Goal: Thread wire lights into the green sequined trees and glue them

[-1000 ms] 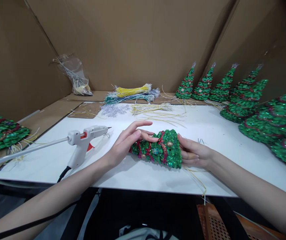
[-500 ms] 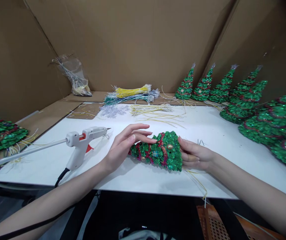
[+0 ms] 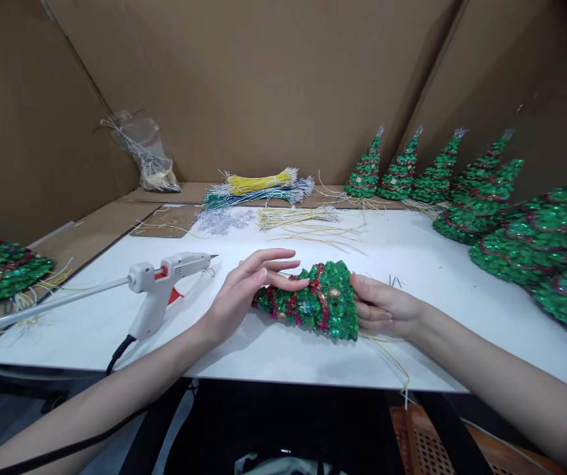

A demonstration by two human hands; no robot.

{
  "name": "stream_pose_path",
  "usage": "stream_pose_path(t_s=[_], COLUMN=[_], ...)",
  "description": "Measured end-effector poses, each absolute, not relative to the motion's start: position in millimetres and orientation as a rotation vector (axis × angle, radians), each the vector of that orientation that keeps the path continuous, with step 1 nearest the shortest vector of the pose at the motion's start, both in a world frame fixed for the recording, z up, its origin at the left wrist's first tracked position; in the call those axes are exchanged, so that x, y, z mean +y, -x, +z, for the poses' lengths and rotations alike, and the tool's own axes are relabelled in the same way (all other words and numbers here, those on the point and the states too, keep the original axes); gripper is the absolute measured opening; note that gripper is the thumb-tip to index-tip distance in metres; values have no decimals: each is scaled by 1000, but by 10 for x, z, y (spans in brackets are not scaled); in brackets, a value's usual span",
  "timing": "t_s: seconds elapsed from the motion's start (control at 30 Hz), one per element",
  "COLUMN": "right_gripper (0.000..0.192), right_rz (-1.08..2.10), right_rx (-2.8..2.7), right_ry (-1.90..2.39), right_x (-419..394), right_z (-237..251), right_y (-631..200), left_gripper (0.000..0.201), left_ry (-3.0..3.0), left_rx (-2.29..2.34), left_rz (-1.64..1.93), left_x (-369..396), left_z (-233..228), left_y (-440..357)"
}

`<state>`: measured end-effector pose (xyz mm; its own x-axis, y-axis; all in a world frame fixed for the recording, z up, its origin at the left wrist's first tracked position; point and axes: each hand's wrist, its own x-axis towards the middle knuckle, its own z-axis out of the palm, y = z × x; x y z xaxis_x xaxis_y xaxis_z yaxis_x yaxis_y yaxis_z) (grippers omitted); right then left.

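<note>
At the far left edge, a green decorated Christmas tree point(image 3: 3, 269) leans with pale wires trailing from its base. To its right, a white glue gun point(image 3: 149, 310) stands on the white tabletop point(image 3: 273, 361), nozzle pointing right, a long glue stick point(image 3: 55, 307) extending from its rear. Behind it, a clear plastic bag point(image 3: 149, 155) containing wires rests against the cardboard wall point(image 3: 263, 79). Farther right are translucent snowflake pieces point(image 3: 224, 222) and, behind them, a yellow wire bundle point(image 3: 262, 181) lying on green and blue ones.

At the front centre, the person's left hand point(image 3: 243, 290) has its fingers loosely spread over the narrow end of a small green tinsel tree point(image 3: 327, 307); one fingertip appears to rest on its red garland. The tree lies sideways just above or on the tabletop, tip left, base right, trimmed with gold baubles and a tiny blue gift. The right hand point(image 3: 387, 307) pinches the base between thumb and fingers. Yellow wires point(image 3: 395, 366) trail below this hand over the table's front edge. At the right, more Christmas trees point(image 3: 436, 178) stand upright, several with silvery toppers.
</note>
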<state>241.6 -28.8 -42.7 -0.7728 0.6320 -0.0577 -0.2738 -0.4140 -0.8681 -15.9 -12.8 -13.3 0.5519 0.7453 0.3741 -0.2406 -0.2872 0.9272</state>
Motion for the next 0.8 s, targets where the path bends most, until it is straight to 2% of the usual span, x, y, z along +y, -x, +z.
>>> stream_pose_path(t_s=[0.37, 0.8], right_gripper=[44, 35], right_rz=[2222, 2265], right_rx=[-1280, -1257], right_ry=[543, 404], right_x=[-335, -317], right_z=[-336, -328], right_y=[-2392, -2383], left_gripper=[35, 37], left_ry=[-1598, -1713], left_rx=[420, 454], left_rz=[1047, 911], left_x=[-215, -220], left_z=[-156, -175], left_y=[223, 284])
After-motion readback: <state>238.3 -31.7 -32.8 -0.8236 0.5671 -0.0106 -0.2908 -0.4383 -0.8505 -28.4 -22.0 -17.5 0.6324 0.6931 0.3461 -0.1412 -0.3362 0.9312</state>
